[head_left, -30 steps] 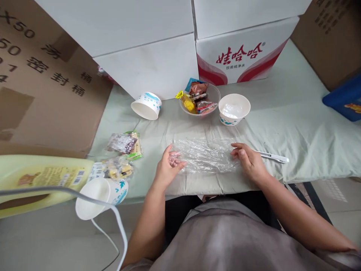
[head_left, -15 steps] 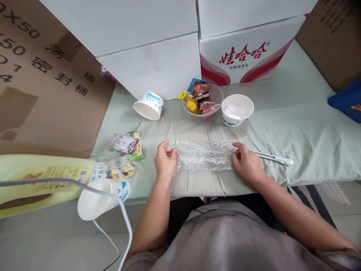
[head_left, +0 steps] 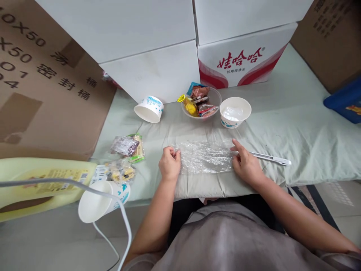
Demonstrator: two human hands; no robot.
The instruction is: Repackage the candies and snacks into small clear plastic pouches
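Note:
A crumpled, see-through plastic bag (head_left: 207,157) lies stretched flat on the pale green cloth between my hands. Its left edge is pinched in the curled fingers of my left hand (head_left: 170,163). At the opposite edge, my right hand (head_left: 247,165) grips the plastic, with the index finger reaching further up than the others. Just right of that hand lies a white utility knife (head_left: 272,159), its near end partly hidden behind the fingers.
Behind the plastic stand a clear bowl (head_left: 216,104) of wrapped snacks, an upright paper bowl (head_left: 235,109) and a tipped one (head_left: 149,110). Snack packets (head_left: 126,146), another tipped paper bowl (head_left: 94,203), a cable (head_left: 124,214) and a yellow jug (head_left: 50,163) are left. White boxes (head_left: 158,75) line the back.
My left hand has shifted slightly right with its edge of the plastic, and its fingers are curled tighter. The right index finger is a little more raised. The view has tilted slightly.

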